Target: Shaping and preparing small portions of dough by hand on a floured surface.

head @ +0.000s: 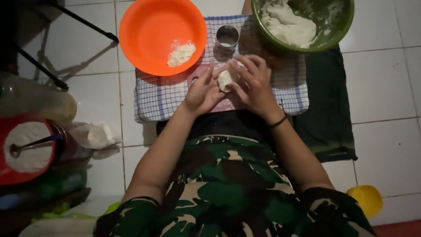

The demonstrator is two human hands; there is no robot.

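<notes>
We are shaping a small pale lump of dough, both grips closed on it, left hand and right hand, over the checked cloth's far edge; next it likely needs gentle pressing.

Orange bowl, metal cup, yellow cup, red container

White tiled floor carries a dark green cloth; beside the cloth's near right corner sits a yellow cup, and left of the cloth a crumpled white bag.
</notes>
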